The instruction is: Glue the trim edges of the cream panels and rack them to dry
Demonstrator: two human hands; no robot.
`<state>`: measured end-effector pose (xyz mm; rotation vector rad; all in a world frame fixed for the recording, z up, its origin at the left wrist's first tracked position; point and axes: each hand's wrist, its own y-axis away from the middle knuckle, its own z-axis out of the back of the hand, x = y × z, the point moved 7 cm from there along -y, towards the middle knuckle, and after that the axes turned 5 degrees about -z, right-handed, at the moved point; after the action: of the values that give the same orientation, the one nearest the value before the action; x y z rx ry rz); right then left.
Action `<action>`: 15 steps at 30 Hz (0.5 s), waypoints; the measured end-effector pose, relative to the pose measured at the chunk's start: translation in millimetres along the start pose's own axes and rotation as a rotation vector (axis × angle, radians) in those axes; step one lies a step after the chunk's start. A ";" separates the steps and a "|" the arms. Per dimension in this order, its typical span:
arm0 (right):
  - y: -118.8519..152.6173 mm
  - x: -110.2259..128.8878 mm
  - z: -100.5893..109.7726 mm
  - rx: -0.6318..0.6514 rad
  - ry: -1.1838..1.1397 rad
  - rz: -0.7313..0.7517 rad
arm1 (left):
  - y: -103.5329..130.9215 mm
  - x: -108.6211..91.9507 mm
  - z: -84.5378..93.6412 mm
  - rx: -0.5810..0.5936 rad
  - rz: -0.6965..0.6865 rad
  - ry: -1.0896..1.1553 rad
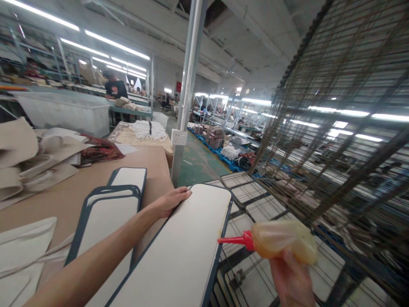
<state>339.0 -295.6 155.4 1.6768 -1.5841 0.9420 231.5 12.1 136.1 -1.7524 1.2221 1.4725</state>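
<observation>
A long white panel with rounded corners and a dark blue edge (188,238) slants across the lower middle. My left hand (174,200) grips its upper left edge, fingers closed over the rim. My right hand (292,273) is wrapped round a squeeze bottle (283,241) of amber liquid, held on its side. The bottle's red nozzle (234,240) points left, and its tip is at the panel's right edge. A thin yellowish line shows along that edge near the top right corner. Several similar panels (111,217) lie stacked on the brown table to the left.
The brown table (153,164) carries beige pieces (28,157) at the left. A wire rack (319,140) rises at the right, with more white panels on its lower grid. A metal post (188,85) with a socket box stands ahead. A person (115,88) is at a far table.
</observation>
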 end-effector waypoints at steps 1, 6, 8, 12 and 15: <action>1.1 -0.7 0.5 -0.005 0.005 -0.005 | -1.5 0.8 1.3 -0.003 0.001 -0.001; 7.7 -4.4 3.8 0.002 0.062 -0.028 | -10.3 3.6 8.6 -0.022 0.006 0.004; 10.3 -5.5 4.8 0.006 0.068 -0.032 | -14.1 3.7 11.3 -0.027 0.009 0.006; 12.2 -7.1 7.7 0.016 0.088 -0.018 | -21.7 4.0 15.9 -0.028 0.015 0.007; 10.4 -8.0 9.5 0.093 0.101 0.014 | -27.2 5.1 19.0 -0.025 0.011 0.011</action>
<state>329.2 -300.0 143.3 1.6557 -1.5079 1.1047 246.6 38.8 122.4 -1.7746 1.2261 1.4926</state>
